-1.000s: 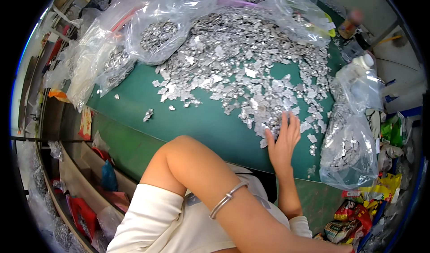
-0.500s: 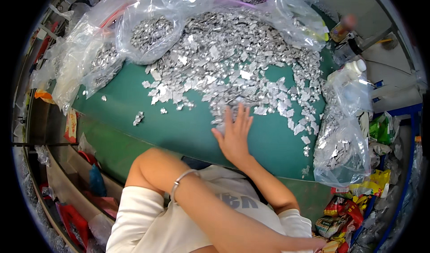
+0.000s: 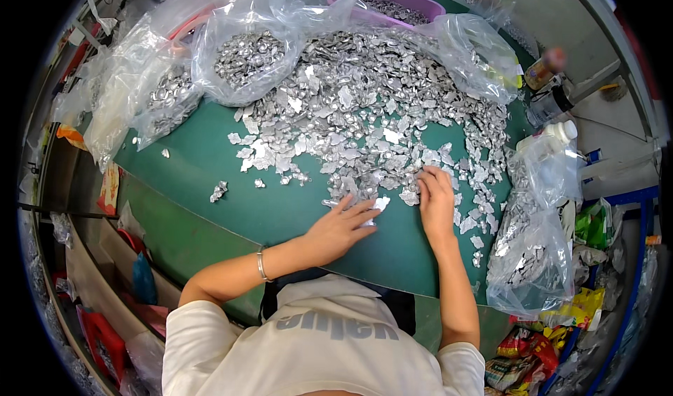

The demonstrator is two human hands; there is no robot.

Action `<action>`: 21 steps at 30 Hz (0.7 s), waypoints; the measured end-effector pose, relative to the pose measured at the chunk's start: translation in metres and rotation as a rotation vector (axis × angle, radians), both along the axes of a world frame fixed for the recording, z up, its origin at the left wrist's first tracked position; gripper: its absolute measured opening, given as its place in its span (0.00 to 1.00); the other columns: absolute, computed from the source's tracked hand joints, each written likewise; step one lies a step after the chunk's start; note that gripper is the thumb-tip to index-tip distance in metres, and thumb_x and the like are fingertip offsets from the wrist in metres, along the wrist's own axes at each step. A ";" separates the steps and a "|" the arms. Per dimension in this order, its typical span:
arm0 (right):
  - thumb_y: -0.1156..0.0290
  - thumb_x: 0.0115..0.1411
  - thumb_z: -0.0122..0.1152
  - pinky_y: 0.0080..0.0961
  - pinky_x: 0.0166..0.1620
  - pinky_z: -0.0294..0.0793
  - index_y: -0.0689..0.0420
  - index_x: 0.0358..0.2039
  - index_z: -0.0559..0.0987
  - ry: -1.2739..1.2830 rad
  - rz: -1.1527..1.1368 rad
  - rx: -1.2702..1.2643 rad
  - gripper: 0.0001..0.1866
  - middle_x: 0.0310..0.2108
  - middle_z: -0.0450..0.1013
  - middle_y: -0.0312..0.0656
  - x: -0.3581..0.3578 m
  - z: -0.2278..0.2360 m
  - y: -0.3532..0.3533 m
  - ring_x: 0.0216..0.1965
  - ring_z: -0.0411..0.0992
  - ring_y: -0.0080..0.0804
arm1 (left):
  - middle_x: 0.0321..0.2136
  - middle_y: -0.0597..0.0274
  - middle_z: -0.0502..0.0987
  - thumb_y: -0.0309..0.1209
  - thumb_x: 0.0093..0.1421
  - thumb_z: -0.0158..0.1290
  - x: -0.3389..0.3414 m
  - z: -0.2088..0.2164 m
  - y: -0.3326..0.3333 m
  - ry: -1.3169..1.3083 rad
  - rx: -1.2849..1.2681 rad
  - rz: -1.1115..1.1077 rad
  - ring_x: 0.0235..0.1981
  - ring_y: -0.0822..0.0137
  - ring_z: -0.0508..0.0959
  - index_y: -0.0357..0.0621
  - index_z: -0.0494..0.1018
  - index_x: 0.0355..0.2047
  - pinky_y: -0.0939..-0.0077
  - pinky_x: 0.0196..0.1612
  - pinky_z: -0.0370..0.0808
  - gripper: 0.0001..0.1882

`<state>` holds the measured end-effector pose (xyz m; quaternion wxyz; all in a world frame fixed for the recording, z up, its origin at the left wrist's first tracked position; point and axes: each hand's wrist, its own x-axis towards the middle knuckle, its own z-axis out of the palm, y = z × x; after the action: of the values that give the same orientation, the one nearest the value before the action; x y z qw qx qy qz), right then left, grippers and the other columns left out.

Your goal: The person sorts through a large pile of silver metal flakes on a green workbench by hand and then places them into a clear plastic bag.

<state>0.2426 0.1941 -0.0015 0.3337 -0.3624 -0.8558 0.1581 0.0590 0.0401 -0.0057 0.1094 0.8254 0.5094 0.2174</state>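
A wide spread of small, flat silvery metal pieces point(image 3: 364, 101) covers the far half of a green tabletop point(image 3: 294, 206). My left hand point(image 3: 336, 231) lies palm down at the near edge of the spread. Its fingers are stretched out and apart, over a few bright pieces. To its right, my right hand point(image 3: 437, 203) reaches into the near right part of the spread. The fingers there are bent and close together, the tips down among the pieces. Whatever is between those fingertips is hidden.
Clear plastic bags of metal pieces stand at the far left point(image 3: 249, 63) and right point(image 3: 526, 249). A purple bin point(image 3: 403, 2) with more pieces sits at the back. A white-capped bottle point(image 3: 561, 133) is beside the right bag. Colourful packets point(image 3: 533, 347) lie lower right.
My left arm has swung from across my body onto the table, its hand now over the near pieces. My right hand has moved right, its fingers now bent.
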 end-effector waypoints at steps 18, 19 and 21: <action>0.74 0.58 0.52 0.47 0.33 0.70 0.62 0.35 0.67 -0.213 -0.281 -0.141 0.07 0.38 0.62 0.53 0.010 -0.002 0.017 0.31 0.70 0.56 | 0.56 0.49 0.60 0.20 0.50 0.54 -0.022 0.018 -0.002 -0.102 -0.021 0.416 0.60 0.45 0.56 0.40 0.70 0.45 0.39 0.60 0.49 0.19; 0.74 0.59 0.50 0.48 0.33 0.70 0.61 0.35 0.67 -0.218 -0.290 -0.143 0.06 0.38 0.63 0.53 0.011 -0.001 0.017 0.31 0.70 0.56 | 0.57 0.49 0.58 0.22 0.51 0.54 -0.024 0.019 -0.003 -0.096 -0.045 0.419 0.61 0.43 0.55 0.41 0.69 0.47 0.40 0.60 0.48 0.20; 0.74 0.59 0.50 0.49 0.32 0.70 0.60 0.36 0.66 -0.257 -0.292 -0.117 0.06 0.38 0.63 0.53 0.014 -0.003 0.015 0.31 0.70 0.57 | 0.58 0.48 0.58 0.23 0.52 0.55 -0.025 0.021 -0.006 -0.116 -0.067 0.435 0.61 0.43 0.55 0.41 0.69 0.48 0.39 0.60 0.48 0.21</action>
<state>0.2565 0.2087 -0.0042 0.2195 -0.5187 -0.8190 0.1099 0.0345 0.0336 0.0155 0.1166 0.6780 0.6752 0.2659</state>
